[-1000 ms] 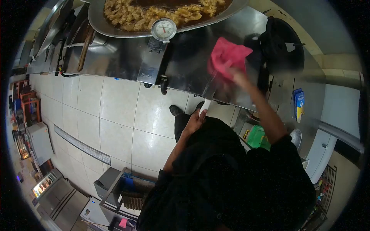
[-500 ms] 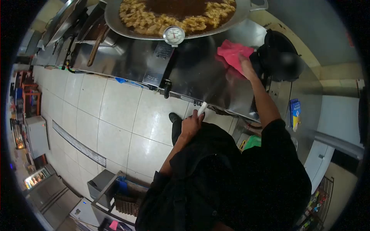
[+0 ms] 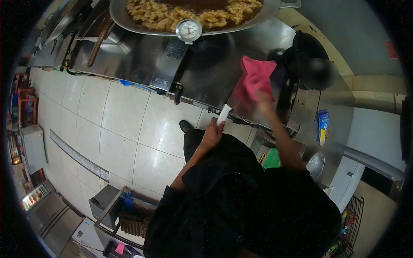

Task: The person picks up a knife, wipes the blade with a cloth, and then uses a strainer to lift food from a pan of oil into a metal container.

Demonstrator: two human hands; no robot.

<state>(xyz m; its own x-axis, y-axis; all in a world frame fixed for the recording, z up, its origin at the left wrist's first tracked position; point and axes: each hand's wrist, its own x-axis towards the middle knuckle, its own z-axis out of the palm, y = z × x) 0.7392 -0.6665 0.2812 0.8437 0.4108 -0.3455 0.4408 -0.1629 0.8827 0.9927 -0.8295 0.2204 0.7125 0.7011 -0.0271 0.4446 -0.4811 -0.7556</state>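
My right hand (image 3: 265,103), smeared by motion, grips the lower end of a pink cloth (image 3: 258,77) against the steel worktop near its front edge. In front of my body, my left hand (image 3: 212,135) is closed around a short white stick-like object (image 3: 223,114), whose exact kind I cannot make out. Its free end points up toward the counter edge. Beyond both hands, a large metal pan (image 3: 146,29) holds pieces of food (image 3: 172,17) in brown liquid. A round dial thermometer (image 3: 188,30) is at the pan's near rim.
Black round containers (image 3: 309,60) stand right of the cloth, with a blue-and-yellow packet (image 3: 323,127) nearer me. A pan with a wooden handle (image 3: 99,45) lies at the left. A black knob (image 3: 178,93) juts from the counter front. Tiled floor (image 3: 116,112) lies below.
My right hand has drawn the pink cloth toward me and slightly left across the worktop. My left hand still holds the white object. The whole view has shifted a little.
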